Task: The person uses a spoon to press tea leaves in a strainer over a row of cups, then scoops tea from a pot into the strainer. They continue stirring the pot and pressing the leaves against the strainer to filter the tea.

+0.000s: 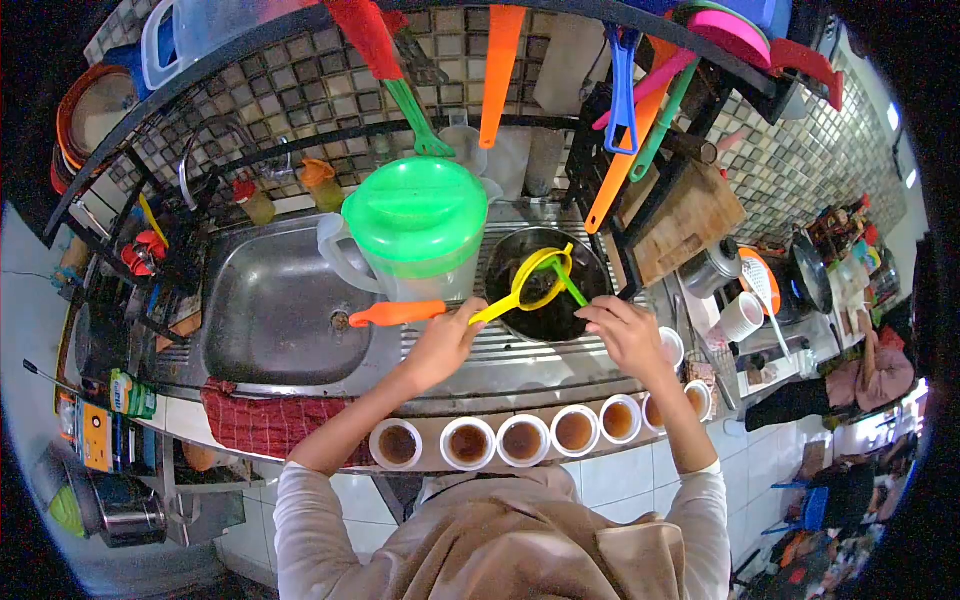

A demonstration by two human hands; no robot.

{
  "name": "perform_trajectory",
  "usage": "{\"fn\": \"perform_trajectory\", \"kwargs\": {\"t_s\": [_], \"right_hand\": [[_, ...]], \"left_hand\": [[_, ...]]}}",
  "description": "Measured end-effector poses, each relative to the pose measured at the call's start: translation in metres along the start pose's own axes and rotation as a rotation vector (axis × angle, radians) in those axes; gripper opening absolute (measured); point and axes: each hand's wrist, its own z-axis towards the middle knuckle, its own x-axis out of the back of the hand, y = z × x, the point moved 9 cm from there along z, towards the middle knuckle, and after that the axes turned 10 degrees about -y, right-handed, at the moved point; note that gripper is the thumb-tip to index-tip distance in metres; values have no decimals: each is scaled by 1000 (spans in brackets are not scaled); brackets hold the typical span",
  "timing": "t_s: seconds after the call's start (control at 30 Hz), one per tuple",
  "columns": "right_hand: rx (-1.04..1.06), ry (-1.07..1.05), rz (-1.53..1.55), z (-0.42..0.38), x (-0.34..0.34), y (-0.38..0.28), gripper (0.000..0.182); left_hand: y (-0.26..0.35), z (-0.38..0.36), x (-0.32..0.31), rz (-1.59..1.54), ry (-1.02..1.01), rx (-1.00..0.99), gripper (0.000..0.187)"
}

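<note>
My left hand [447, 342] is closed on the handle of a yellow strainer [516, 302], whose round head is over a dark pot [498, 262]. Between the fingers of my right hand [622, 332] is the end of a green utensil [572, 288], its other end inside the strainer. Dark content shows in the pot. Left of it stands a clear pitcher [440, 283] with a green lid [415, 205]. An orange handle [400, 313] lies beside my left hand. Several white cups of brown liquid, one at the left end [396, 444], line the counter's front edge.
A steel sink [285, 310] is on the left, with a red cloth [250, 420] at its front. Colourful utensils, one orange [500, 75], hang from the rack above. Stacked cups [740, 317] and a slotted spoon [765, 290] are on the right. Another person [870, 380] is at the far right.
</note>
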Motion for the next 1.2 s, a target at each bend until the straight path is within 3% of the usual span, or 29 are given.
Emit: {"fn": "perform_trajectory", "kwargs": {"t_s": [0.13,0.3,0.43,0.5,0.63,0.73,0.8,0.93,1.03,1.13,1.2], "right_hand": [[10,-39,-23,1,-3,-2,16],[-20,-80,-29,-1,-14,1,16],[21,-202,40,-4,-33,-2,15],[-7,-193,95,-2,-33,3,14],[-38,-165,22,0,-32,13,15],[-70,-262,170,0,-44,18,16],[-102,-147,222,0,-35,24,16],[-151,-230,120,0,-41,30,17],[-201,-199,302,2,-40,34,18],[-198,-155,184,3,-37,34,18],[-218,-211,325,3,-43,37,17]], "left_hand": [[6,-3,-2,88,6,-10,19],[6,-3,-10,239,-118,114,21],[7,4,-12,347,-57,48,24],[9,9,-16,424,-141,62,28],[12,22,-21,439,-134,48,29],[8,30,-23,464,-172,121,29],[12,31,-23,512,-133,55,35],[8,33,-26,500,-164,92,36],[6,33,-27,496,-155,86,37],[4,33,-28,456,-156,107,27],[3,33,-28,462,-155,110,27]]}}
